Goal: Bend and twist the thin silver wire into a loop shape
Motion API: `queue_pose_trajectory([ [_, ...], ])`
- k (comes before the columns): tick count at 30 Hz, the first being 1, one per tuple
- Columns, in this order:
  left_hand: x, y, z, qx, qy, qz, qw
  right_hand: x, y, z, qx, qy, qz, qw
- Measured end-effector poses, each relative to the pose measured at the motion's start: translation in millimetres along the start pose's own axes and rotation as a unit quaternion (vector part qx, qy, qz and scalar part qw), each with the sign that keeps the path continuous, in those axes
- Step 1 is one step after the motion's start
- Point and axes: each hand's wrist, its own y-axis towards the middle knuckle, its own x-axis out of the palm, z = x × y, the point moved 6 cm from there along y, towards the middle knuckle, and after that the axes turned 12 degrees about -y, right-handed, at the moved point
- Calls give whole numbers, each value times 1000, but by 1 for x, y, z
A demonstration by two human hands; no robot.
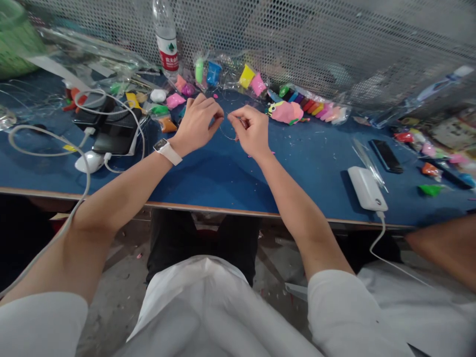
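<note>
Over the blue table [208, 183], my left hand [199, 121], with a white-strapped watch on its wrist, is closed in a pinch. My right hand [253, 130] pinches close beside it, a small gap between the fingertips. A thin, clear-looking strand [226, 136] curves below the gap from one hand to the other; its exact kind is too fine to tell. Behind my right hand lies a pink modelling-clay figure [285, 112] with a yellow and black striped end. Small pink bits [250, 155] lie under my right wrist.
Clay packets, such as a yellow one [246, 76], line the perforated metal panel [297, 39]. A water bottle [166, 42] stands at the back. Cabled black devices [118, 130] and a white mouse [89, 162] lie left; a white power bank [367, 188] and phone [386, 155] right. Another person's arm [446, 243] is at right.
</note>
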Motion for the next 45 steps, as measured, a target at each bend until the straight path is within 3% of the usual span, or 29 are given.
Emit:
queue_pose_trajectory([
  [5,2,1,-10,-3,-190,-40,981,-6,4,4,-8,51,-52,997],
  [9,13,1,-16,-42,-372,-81,924,-3,4,11,28,120,-86,989],
  [12,20,0,-17,-55,-437,-86,894,0,4,14,44,136,-93,985],
  [15,16,-1,-17,-52,-388,-47,919,0,3,14,55,107,-76,990],
  [19,4,-3,-9,0,-179,24,984,0,0,8,58,42,-38,997],
  [22,3,-4,-3,4,-34,18,999,4,-1,4,40,-2,-23,999],
  [25,4,-5,-1,-20,29,-1,999,7,-1,4,35,-28,-21,999],
  [32,4,-9,8,10,-8,24,1000,8,0,7,9,-43,-38,998],
  [37,5,-9,-2,-11,-54,21,998,6,2,14,-10,-26,-53,998],
  [42,4,-1,-15,-29,-162,-33,986,0,5,16,-34,-5,-60,998],
  [45,3,1,-18,-58,-285,-77,954,-4,6,15,-24,12,-62,998],
])
